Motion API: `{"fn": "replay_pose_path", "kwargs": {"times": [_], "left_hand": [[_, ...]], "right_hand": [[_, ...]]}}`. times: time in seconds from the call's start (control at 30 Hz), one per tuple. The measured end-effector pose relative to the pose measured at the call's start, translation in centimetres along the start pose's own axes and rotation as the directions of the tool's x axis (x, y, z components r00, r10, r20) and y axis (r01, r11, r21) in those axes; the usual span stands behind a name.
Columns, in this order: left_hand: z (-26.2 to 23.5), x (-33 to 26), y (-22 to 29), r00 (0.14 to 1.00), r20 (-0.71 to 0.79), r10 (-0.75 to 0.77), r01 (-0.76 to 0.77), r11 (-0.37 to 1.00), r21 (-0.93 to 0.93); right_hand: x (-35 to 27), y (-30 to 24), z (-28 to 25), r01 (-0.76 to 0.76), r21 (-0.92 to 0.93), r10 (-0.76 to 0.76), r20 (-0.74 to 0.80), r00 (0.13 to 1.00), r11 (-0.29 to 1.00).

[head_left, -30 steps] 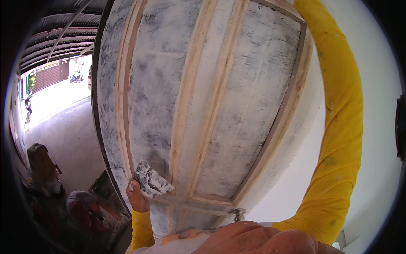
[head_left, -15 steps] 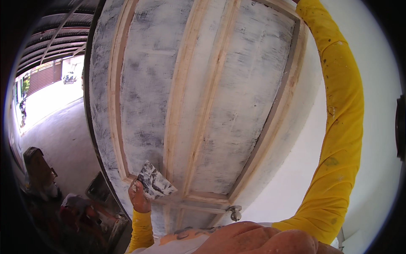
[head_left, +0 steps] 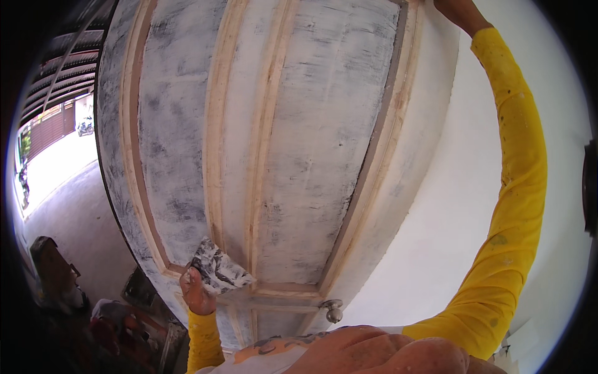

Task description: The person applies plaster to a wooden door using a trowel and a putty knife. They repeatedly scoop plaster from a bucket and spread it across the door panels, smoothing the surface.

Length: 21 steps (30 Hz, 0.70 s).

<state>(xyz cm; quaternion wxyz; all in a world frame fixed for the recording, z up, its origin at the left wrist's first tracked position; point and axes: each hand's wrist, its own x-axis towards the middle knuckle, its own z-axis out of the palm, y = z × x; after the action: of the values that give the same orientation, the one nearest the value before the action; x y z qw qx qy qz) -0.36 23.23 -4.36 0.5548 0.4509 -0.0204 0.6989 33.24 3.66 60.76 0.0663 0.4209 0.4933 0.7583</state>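
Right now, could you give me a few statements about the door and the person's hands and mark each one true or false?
1. The left hand holds a putty knife against the door. True.
2. The right hand rests on the door knob. False: it reaches up to the door's top right corner.
3. Both sleeves are yellow. True.
4. The door is evenly painted dark green. False: it is patchy white and grey with bare wood mouldings.
5. The knife blade is smeared with white filler. True.
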Motion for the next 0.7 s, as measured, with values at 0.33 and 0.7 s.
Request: {"fn": "replay_pose_path", "kwargs": {"times": [0.33, 0.7], "left_hand": [[2.1, 2.9, -2.7, 0.972, 0.047, -0.230, 0.230, 0.892, -0.390], [3.3, 2.3, -2.0, 0.974, 0.049, -0.220, 0.220, 0.883, -0.415]], "right_hand": [[-3.8, 4.0, -3.1, -0.041, -0.028, 0.040, -0.027, 0.999, 0.999], [13.2, -5.0, -1.6, 0.190, 0.040, -0.179, -0.201, 0.963, 0.981]]}}
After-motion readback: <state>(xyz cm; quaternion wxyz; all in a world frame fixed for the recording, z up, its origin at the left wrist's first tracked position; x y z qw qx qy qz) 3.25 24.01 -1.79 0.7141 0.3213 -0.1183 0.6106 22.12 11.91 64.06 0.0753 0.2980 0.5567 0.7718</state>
